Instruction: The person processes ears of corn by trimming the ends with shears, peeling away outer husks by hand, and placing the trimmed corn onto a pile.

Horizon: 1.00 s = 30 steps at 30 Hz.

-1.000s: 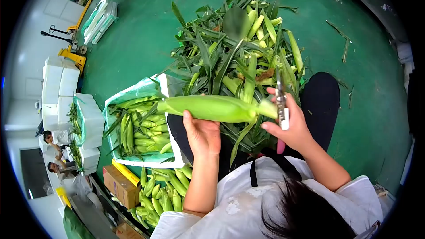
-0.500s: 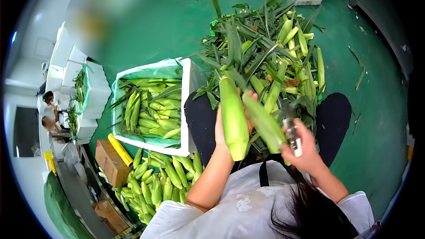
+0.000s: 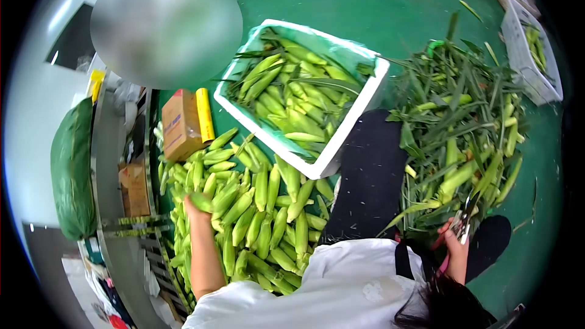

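Observation:
My left hand (image 3: 194,205) reaches out over a pile of trimmed corn ears (image 3: 265,225) on the floor. It grips a green-husked ear of corn (image 3: 201,201) at the pile's far left, and that ear covers most of its fingers. In my right hand (image 3: 454,245), close to my right knee, is a pair of metal pruning shears (image 3: 465,222) with the blades pointing up and away. Just beyond the shears lies a heap of cut leaves and husks (image 3: 466,128) between my legs.
Ahead stands a white foam box (image 3: 381,79) lined with green plastic, full of corn. Left of it are a cardboard box (image 3: 181,125) and a yellow roll (image 3: 205,114). A white basket (image 3: 529,79) sits far right. Metal shelving (image 3: 116,176) runs along the left.
The view has turned left. My left hand has moved from above my lap to the corn pile on the left. My right hand with the shears has lowered; no ear remains beside them.

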Tool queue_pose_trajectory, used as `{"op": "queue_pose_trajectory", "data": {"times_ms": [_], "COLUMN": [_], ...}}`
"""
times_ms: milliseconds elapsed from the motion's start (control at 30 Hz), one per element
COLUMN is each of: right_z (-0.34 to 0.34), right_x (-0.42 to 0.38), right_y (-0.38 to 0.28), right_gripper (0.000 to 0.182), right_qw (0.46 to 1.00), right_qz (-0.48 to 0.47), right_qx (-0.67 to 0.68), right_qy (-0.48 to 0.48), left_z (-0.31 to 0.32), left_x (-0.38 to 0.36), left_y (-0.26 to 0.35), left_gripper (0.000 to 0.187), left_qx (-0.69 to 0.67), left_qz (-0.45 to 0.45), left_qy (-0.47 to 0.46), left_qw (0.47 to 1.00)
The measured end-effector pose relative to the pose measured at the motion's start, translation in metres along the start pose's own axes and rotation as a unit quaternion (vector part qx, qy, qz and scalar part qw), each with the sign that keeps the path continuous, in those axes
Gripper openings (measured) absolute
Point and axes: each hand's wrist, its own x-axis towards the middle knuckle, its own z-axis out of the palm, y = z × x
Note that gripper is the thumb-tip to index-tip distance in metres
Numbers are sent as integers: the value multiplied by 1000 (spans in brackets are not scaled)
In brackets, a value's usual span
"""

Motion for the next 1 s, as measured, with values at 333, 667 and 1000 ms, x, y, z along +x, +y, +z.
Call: {"op": "queue_pose_trajectory", "data": {"times_ms": [333,667,1000], "right_z": [29,9,3], "right_x": [-4,-40,-19], "right_y": [7,14,28], "right_gripper": [54,44,42], "right_qw": [997,988,983], "right_qz": [49,58,83], "right_qx": [-23,98,161], "right_qy": [-57,105,-3], "left_z": [263,380,402], "left_x": [-57,35,-96], "left_y": [-112,-327,-131], "left_gripper": [46,61,100], "left_qx": [345,819,694], "left_qz": [135,337,311], "left_qy": [-309,-450,-464], "left_qw": [876,-114,455]}}
